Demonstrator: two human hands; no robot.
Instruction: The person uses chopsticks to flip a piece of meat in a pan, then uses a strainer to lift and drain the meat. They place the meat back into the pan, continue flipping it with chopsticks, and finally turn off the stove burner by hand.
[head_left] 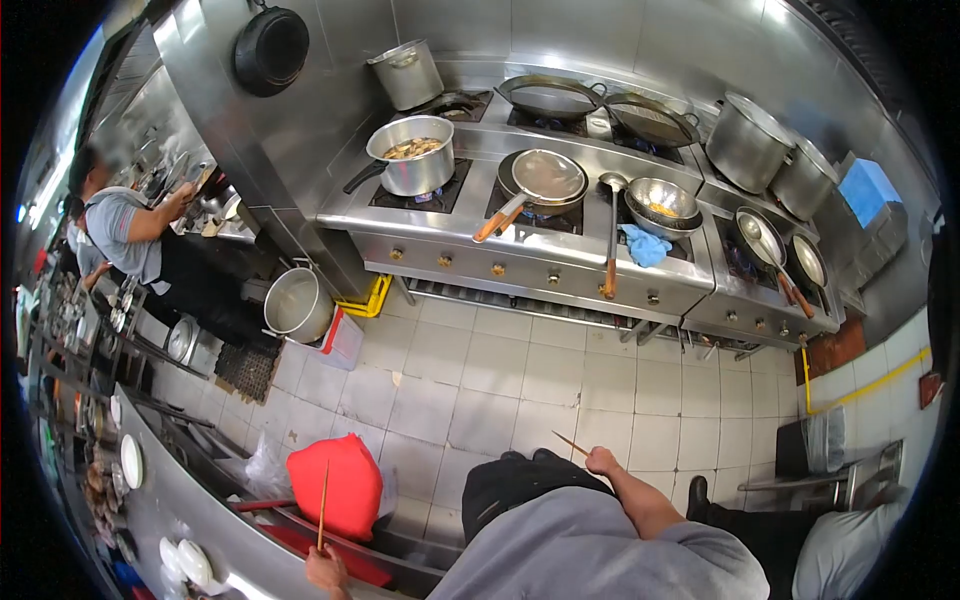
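My left hand [327, 572] is closed around a thin wooden stick [323, 505] that points up, in front of a red bag or cloth [338, 480]. My right hand [602, 460] grips another thin, pointed wooden stick [570, 441], held out over the tiled floor beside my dark trousers. Both sticks look like chopsticks, though their lower ends are hidden in my fingers. My hands are far apart and the two sticks do not touch. A steel counter [245, 540] runs close to my left hand.
Ahead stands a gas range [470, 260] with a pot of food [415, 165], pans, a ladle [612, 240] and a blue cloth [645, 246]. A large pot [298, 304] stands low at left. One person [140, 225] works there; another [850, 545] is at right.
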